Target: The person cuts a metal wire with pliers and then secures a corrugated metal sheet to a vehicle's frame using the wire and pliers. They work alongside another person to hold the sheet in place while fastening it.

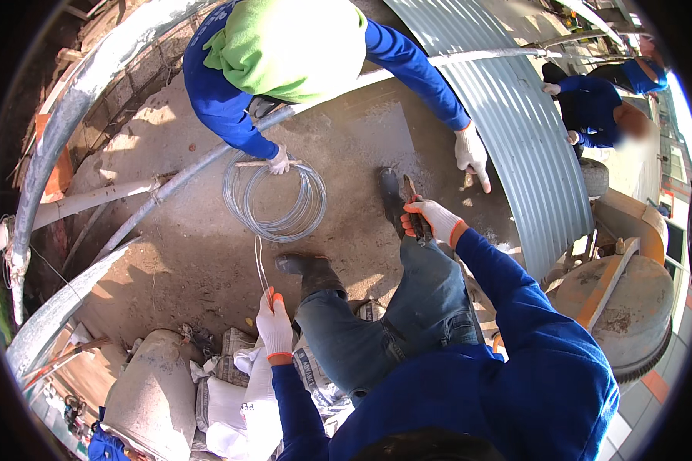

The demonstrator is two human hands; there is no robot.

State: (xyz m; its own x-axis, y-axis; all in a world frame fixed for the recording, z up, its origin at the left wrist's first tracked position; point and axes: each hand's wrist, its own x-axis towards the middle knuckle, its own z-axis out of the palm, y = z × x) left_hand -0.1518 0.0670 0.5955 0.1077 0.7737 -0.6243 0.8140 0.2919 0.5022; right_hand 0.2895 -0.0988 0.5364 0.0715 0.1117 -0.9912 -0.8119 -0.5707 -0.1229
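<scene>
My left hand (274, 326), in a white glove with orange trim, is closed on a doubled length of thin metal wire (260, 260) that points up toward a coil. My right hand (436, 220), gloved the same way, grips dark pliers (409, 188) in front of my right leg, jaws pointing away from me. Across from me, a co-worker's gloved hand (279, 160) holds the large coil of silvery wire (275, 230), with a short pale stick at its top. That person's other gloved hand (471, 156) stretches a finger toward the ground beside the corrugated metal sheet (507, 115).
Metal pipes (142, 211) cross on the left and run behind the co-worker. Sacks (227, 407) and a grey rounded container (155, 384) stand at lower left. A rusty mixer drum (623, 300) is at right. Another person (592, 107) bends beyond the sheet.
</scene>
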